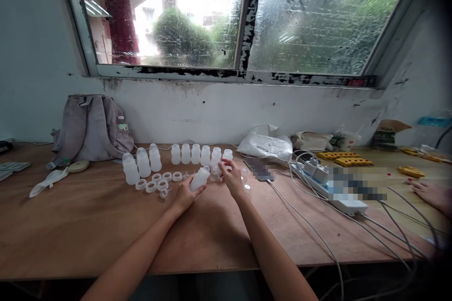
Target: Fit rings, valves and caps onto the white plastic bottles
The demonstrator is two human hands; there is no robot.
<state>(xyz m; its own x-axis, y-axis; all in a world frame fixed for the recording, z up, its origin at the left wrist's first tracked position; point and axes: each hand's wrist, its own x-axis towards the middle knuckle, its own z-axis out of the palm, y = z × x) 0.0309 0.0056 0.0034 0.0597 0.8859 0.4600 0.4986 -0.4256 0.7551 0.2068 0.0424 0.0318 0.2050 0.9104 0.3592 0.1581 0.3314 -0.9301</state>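
My left hand (185, 194) is wrapped round a translucent white bottle (199, 179), tilted with its neck up and to the right. Just right of that neck, my right hand (231, 178) has its fingers pinched together; whatever is between them is too small to make out. Behind both hands stands a row of open-necked bottles (186, 154). Three bottles with domed tops (143, 162) stand to the left. White rings (151, 186) and clear nipple-shaped pieces (164, 193) lie in front of them. Small clear caps (247, 189) lie beside my right hand.
A grey backpack (90, 127) leans on the wall at the left. On the right are a phone (260, 169), a plastic bag (265, 143), a power strip (348, 204) with cables, and yellow blocks (339, 156). Another person's hand (431, 195) rests at the far right.
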